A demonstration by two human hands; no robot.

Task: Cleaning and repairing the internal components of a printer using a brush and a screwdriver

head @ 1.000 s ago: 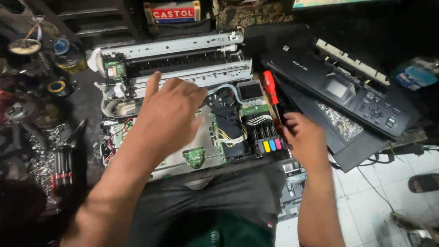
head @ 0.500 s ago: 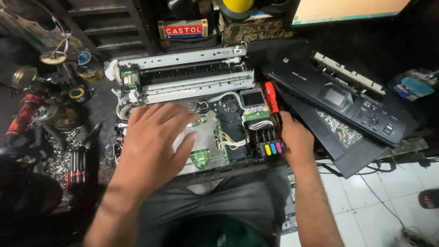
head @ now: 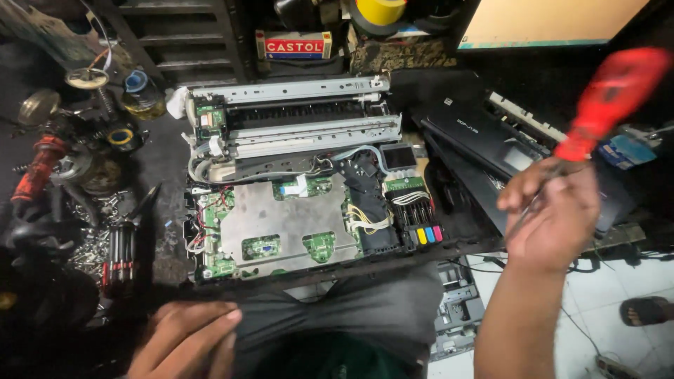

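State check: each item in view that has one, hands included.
Printer: cover off, metal plate and green boards exposed.
Ink cartridges: seated in a row at the printer's right.
Black scanner lid: detached, lying to the right of the printer.
Red-handled screwdriver: lifted, blurred.
Right hand: raised, closed on the screwdriver.
Left hand: empty, resting low near the lap.

White tiled floor (head: 632, 337) lower right; dark, dim, cluttered workbench (head: 165, 161) elsewhere.
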